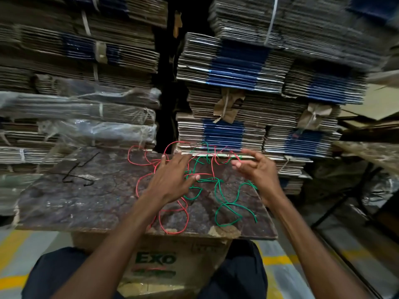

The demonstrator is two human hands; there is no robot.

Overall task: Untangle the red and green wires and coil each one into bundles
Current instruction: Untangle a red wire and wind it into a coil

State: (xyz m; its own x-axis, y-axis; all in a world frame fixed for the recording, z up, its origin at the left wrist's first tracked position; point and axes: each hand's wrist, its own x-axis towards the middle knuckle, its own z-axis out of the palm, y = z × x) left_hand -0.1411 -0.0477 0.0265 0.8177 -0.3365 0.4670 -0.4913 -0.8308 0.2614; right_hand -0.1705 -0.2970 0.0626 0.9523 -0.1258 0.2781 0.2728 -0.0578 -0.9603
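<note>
Both hands are over a worn, mottled dark brown board (pixel 86 197) that rests on a brown cardboard box printed "EXO" (pixel 155 260). The left hand (pixel 170 180) lies palm down, fingers straight and slightly spread, fingertips reaching toward the far edge of the board; the thumb tip sits at a crossing of the two wires, but whether it actually pinches a strand cannot be told. The right hand (pixel 257 169) is raised at the board's right far corner, fingers loosely curled and apart, with no strand visibly gripped between them. The thin red insulated wire (pixel 172 212) loops mostly beneath and to the left of the left fingers, with one large loop near the board's near edge below the left wrist and further loops beyond the left fingertips. The thin green insulated wire (pixel 226 203) lies mostly between the two hands and below the right fingers, forming open loops on the board. The two wires cross and intertwine in the gap between the left fingertips and the right fingertips; neither is coiled. A short black wire (pixel 79 171) lies well to the left of the left hand. Tied stacks of flattened cardboard (pixel 237 83) stand beyond the fingertips.
</note>
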